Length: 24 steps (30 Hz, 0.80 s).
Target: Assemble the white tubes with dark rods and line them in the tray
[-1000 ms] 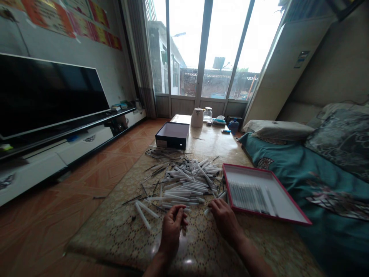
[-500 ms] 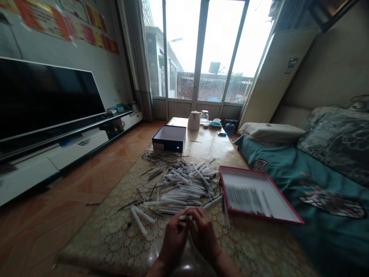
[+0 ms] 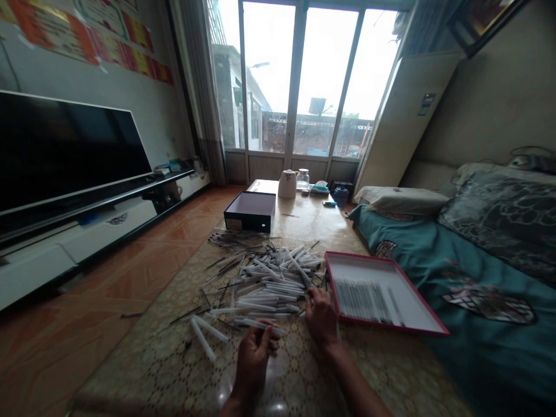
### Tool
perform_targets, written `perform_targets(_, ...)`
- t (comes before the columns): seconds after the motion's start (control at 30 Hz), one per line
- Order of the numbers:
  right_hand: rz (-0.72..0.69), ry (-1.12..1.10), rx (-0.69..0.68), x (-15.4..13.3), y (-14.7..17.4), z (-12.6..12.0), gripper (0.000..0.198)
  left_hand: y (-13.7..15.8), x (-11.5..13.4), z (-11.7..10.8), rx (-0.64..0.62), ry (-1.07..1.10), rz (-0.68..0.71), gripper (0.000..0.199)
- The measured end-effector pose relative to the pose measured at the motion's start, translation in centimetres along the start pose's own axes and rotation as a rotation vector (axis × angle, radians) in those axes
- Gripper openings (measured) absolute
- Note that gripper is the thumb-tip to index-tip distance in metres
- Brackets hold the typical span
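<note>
My left hand [image 3: 255,350] is closed on a white pen barrel [image 3: 271,329], which lies nearly level between thumb and fingers above the near edge of the pile. To its right, my right hand [image 3: 320,318] reaches to the pile's right side. Its fingertips are pinched together by a small dark piece, too small to name. In front of both hands spreads a loose pile of white pen barrels [image 3: 278,288] mixed with thin dark refills [image 3: 226,266]. Right of the pile, a shallow red-rimmed box lid [image 3: 414,301] holds a row of assembled-looking pens [image 3: 362,298].
A dark blue box [image 3: 247,221] stands behind the pile. Farther back on the table [image 3: 143,359] are a pale kettle [image 3: 287,184], a glass jar [image 3: 303,178] and a tissue pack [image 3: 320,188]. A teal-covered sofa [image 3: 412,243] lines the right side.
My hands were together over the table's near part. They have parted: the right moved forward and right to the pile, while the left shows a pen barrel. The view shifted slightly.
</note>
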State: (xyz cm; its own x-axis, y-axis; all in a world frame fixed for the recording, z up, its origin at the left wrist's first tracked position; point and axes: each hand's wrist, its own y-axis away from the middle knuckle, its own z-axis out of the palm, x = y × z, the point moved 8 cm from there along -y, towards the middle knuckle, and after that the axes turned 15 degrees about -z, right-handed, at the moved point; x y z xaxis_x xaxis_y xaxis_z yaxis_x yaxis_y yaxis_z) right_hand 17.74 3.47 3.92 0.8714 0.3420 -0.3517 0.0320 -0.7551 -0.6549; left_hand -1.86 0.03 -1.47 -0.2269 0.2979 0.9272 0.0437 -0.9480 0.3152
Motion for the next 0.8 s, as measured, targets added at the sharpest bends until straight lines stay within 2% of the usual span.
perform_targets(0.13, 0.033, 0.283, -0.117, 2.5, -0.5, 1.3, 0.005, -0.3, 0.1, -0.7, 0.036, 0.107, -0.023, 0.04)
perform_targets(0.23, 0.037, 0.303, -0.148, 3.0, -0.6, 1.6, 0.011, -0.4, 0.2, -1.0, 0.039, 0.142, -0.034, 0.042)
perform_targets(0.37, 0.048, 0.316, -0.155, 3.1, -0.4, 0.9, 0.01, -0.8, 0.0, -1.1, 0.046, 0.189, -0.075, 0.041)
perform_targets(0.47, 0.041, 0.193, -0.111, 2.4, 0.5, 0.1, 0.011, -1.4, -0.7, -1.0, 0.056, 0.233, -0.185, 0.034)
perform_targets(0.6, -0.043, -0.169, 0.011, 0.1, 3.1, -0.7, 0.019, -1.9, -1.4, -1.1, 0.072, 0.323, -0.336, 0.015)
perform_targets(0.7, -0.115, -0.311, 0.063, -1.8, 5.2, -1.1, 0.022, -1.9, -1.4, -1.4, 0.091, 0.442, -0.374, 0.009)
perform_targets(0.8, -0.103, -0.368, 0.114, -2.5, 6.2, -1.7, 0.021, -1.8, -1.4, -1.7, 0.092, 0.538, -0.376, 0.012)
